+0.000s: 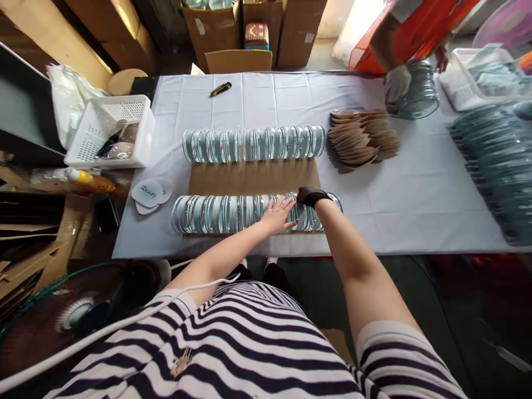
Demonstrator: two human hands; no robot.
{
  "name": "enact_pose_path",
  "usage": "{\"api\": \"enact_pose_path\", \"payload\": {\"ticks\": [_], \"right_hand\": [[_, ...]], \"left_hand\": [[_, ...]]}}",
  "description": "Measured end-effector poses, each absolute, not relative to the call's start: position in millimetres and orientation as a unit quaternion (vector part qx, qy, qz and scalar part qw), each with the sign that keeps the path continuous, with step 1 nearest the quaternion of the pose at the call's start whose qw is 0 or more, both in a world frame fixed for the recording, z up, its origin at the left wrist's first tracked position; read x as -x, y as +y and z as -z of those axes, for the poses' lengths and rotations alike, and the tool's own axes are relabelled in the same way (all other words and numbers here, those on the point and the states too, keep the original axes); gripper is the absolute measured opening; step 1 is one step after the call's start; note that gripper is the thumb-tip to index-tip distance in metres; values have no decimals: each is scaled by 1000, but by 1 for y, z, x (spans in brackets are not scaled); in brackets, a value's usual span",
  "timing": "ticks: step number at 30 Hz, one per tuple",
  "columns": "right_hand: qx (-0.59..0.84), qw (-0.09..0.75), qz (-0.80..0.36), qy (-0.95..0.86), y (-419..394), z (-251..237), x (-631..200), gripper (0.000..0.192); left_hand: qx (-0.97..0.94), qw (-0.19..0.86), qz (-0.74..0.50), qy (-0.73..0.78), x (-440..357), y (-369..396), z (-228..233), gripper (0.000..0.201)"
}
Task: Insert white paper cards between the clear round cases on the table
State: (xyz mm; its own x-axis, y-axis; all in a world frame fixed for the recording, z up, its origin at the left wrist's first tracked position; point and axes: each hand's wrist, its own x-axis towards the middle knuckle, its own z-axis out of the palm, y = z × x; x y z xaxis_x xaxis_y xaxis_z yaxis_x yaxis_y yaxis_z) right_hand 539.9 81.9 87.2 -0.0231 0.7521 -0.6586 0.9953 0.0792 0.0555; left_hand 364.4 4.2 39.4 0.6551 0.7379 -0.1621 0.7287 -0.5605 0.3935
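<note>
Two rows of clear glass discs stand on edge on a brown cardboard sheet (253,176). My left hand (277,215) lies flat with fingers spread on the near row (216,213), toward its right end. My right hand (311,196), in a black glove, rests on top of the discs at the near row's right end. The far row (253,144) stands untouched. Whether either hand grips a disc cannot be seen.
A fanned pile of brown paper rounds (361,138) lies to the right. A white basket (110,133) sits at left, a yellow-black cutter (220,88) at the back. Another person's gloved hand (397,83) holds stacked glass (418,91). More glass discs (494,166) fill the right edge.
</note>
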Motion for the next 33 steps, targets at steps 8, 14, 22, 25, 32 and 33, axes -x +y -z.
{"api": "enact_pose_path", "payload": {"ticks": [8,14,22,25,32,33], "right_hand": [[-545,238,180,784,82,-76,-532,30],[-625,102,193,750,-33,-37,-561,36],[-595,130,303,733,-88,15,-561,37],[-591,90,307,741,-62,-9,-582,39],[-604,196,271,724,68,-78,-611,31],[-577,241,290,725,80,-82,-608,28]], "left_hand": [[-871,209,-7,445,-366,5,-26,70],[-866,208,-15,455,-364,3,-27,69],[-853,220,-18,472,-363,-2,-37,65],[-856,207,-40,471,-378,0,-43,61],[-879,186,-11,440,-432,9,-33,69],[-878,184,-6,443,-435,9,-31,70]]}}
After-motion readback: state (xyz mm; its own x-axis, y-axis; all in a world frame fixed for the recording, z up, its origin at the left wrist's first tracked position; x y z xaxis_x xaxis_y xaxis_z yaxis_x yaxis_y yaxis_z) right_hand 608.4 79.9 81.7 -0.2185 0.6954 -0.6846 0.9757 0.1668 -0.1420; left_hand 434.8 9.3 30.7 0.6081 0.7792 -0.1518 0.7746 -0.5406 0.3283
